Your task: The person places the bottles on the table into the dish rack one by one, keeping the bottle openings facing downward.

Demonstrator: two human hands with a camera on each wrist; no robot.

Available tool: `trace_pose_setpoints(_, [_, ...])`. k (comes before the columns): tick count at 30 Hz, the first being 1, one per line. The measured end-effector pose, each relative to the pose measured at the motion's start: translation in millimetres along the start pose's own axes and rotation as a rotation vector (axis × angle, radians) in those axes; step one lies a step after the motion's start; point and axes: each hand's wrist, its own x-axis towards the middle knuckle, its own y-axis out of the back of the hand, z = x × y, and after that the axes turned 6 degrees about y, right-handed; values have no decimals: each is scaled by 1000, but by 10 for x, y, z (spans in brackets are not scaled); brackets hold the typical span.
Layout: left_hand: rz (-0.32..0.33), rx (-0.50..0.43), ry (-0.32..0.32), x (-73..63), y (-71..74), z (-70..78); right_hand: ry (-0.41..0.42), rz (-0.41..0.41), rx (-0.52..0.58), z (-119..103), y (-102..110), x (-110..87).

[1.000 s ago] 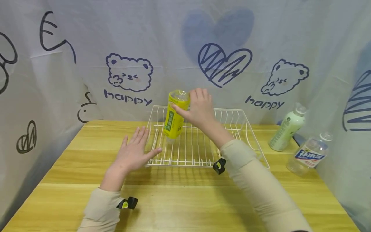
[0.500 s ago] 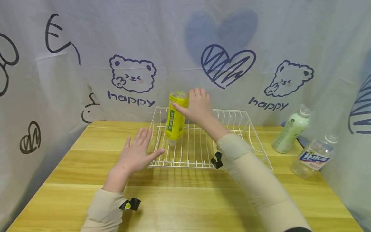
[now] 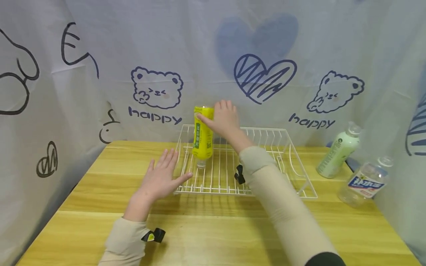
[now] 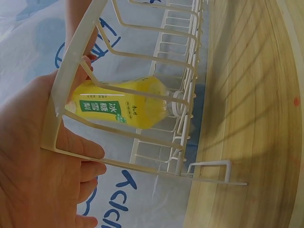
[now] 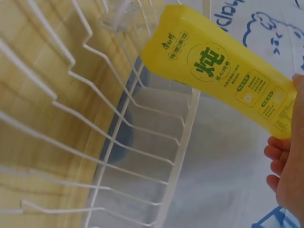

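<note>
A yellow-labelled drink bottle (image 3: 203,142) stands upside down in the white wire dish rack (image 3: 213,193), its clear neck at the rack's bottom wires. My right hand (image 3: 226,120) grips it near its raised base, thumb on the near side; the right wrist view shows the yellow label (image 5: 213,66) and fingertips at the base end. My left hand (image 3: 160,181) rests at the rack's left end with straight, spread fingers and the thumb over the front corner. In the left wrist view, the bottle (image 4: 137,102) shows behind the rack's side wires, and the hand (image 4: 38,152) lies along the rack's edge.
On the wooden table's (image 3: 213,229) right side stand a pale green bottle (image 3: 338,153) and, in front of it, a clear bottle (image 3: 366,184) with a blue, white and red label. A drawn-on white curtain (image 3: 206,44) closes off the back and sides.
The bottle in my right hand has tipped from a lean to nearly upright, neck down, and sunk slightly. My left hand keeps its place at the rack. The head view has shifted slightly.
</note>
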Motion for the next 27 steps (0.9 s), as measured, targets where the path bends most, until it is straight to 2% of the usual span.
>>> trace_pose_setpoints(7, [5, -10, 0, 5, -28, 9, -92, -40, 82, 79, -155, 120])
trace_pose_setpoints(13, [-3, -18, 5, -15, -20, 14, -158, -71, 112, 115, -304, 211])
trace_pose_setpoints(22, [-7, -21, 3, -21, -12, 23, -214, -100, 173, 110, -389, 233])
trace_pose_setpoints(27, [-8, -14, 11, -24, 3, 17, -218, -100, 185, 102, -436, 264])
